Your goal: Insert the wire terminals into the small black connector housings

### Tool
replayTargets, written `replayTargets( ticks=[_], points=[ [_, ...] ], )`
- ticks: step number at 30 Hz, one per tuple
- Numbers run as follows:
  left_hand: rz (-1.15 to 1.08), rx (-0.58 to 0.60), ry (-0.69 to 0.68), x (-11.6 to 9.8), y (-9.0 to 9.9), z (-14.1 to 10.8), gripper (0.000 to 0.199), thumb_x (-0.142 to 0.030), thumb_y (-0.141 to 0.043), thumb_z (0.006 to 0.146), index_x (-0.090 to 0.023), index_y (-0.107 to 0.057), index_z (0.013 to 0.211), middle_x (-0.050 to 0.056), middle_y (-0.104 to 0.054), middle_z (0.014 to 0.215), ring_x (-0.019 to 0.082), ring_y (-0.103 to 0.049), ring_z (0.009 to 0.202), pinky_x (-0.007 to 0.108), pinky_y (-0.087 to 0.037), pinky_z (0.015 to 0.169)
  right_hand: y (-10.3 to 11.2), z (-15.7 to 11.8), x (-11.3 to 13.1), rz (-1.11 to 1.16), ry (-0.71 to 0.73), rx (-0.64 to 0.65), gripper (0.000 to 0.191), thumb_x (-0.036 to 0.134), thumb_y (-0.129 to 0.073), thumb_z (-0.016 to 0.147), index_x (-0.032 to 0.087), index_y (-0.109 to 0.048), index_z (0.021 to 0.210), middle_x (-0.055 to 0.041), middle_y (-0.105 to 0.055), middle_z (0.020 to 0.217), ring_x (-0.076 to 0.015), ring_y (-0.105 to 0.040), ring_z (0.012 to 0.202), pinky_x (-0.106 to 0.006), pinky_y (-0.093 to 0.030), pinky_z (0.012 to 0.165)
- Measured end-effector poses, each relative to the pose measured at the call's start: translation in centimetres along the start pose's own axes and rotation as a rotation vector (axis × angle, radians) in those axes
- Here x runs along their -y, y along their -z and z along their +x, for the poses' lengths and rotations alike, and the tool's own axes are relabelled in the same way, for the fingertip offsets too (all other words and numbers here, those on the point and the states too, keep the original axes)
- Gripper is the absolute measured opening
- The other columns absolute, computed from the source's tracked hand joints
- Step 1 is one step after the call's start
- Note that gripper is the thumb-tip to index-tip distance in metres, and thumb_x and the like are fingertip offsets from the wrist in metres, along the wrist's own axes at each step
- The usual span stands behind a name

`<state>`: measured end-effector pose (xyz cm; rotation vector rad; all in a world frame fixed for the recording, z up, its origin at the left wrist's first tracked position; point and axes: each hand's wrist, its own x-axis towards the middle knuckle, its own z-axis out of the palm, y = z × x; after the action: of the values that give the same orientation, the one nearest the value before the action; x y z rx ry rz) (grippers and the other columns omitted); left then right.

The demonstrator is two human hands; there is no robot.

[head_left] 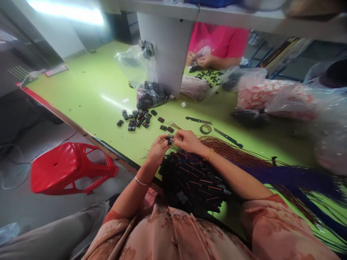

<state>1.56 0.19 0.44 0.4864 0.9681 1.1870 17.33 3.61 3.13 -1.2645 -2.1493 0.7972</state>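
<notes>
My left hand point(158, 148) grips a small black plastic connector point(169, 140) between thumb and fingers. Close against it, my right hand point(188, 141) is closed in a pinch at the connector's side; the thin piece in its fingertips is too small to make out. Brown wires point(230, 148) fan out to the right, with some ends point(175, 125) showing just beyond my hands. Below my wrists lies a heap of black connectors and wire pieces point(195, 177). Several loose black connectors with red parts point(139, 118) rest on the green table point(92, 90).
A tape roll point(205, 129) lies between two dark blades point(227, 137). Plastic bags of parts point(151, 94) stand by a white post point(168, 54). Blue wires point(292, 177) cover the right side. Opposite, a person in pink point(219, 43) handles white wires. A red stool point(56, 164) stands left.
</notes>
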Motion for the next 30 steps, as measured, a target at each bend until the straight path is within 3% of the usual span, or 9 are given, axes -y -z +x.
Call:
replayTargets(
  ticks=[11, 19, 30],
  points=[
    [-0.017, 0.007, -0.011, 0.12, 0.14, 0.11, 0.021, -0.006, -0.061, 0.074, -0.015, -0.059, 0.092, 0.002, -0.064, 0.086, 0.009, -0.060, 0.078, 0.024, -0.047, 0.078, -0.39, -0.22, 0.12, -0.089, -0.008, -0.059, 0.010, 0.024, -0.056, 0.072, 0.016, -0.057, 0.067, 0.0019, -0.054, 0.060, -0.0084, -0.040, 0.053, -0.022, -0.026, 0.053],
    [0.062, 0.006, -0.057, 0.28, 0.30, 0.04, 0.028, -0.012, -0.072, 0.067, -0.015, -0.062, 0.093, 0.002, -0.065, 0.084, 0.008, -0.059, 0.073, 0.022, -0.047, 0.070, -0.74, -0.20, 0.26, -0.105, -0.023, -0.078, 0.009, 0.023, -0.057, 0.071, 0.016, -0.056, 0.066, 0.0017, -0.055, 0.060, -0.0084, -0.039, 0.053, -0.022, -0.026, 0.053],
    [0.119, -0.041, -0.055, 0.59, 0.21, 0.10, 0.026, -0.012, -0.073, 0.064, -0.013, -0.064, 0.088, 0.002, -0.065, 0.079, 0.008, -0.058, 0.069, 0.022, -0.046, 0.066, -0.86, -0.14, -0.51, -0.138, 0.115, -0.024, 0.008, 0.020, -0.053, 0.075, 0.016, -0.057, 0.070, -0.0011, -0.058, 0.065, -0.0107, -0.044, 0.058, -0.023, -0.030, 0.058]
  ],
)
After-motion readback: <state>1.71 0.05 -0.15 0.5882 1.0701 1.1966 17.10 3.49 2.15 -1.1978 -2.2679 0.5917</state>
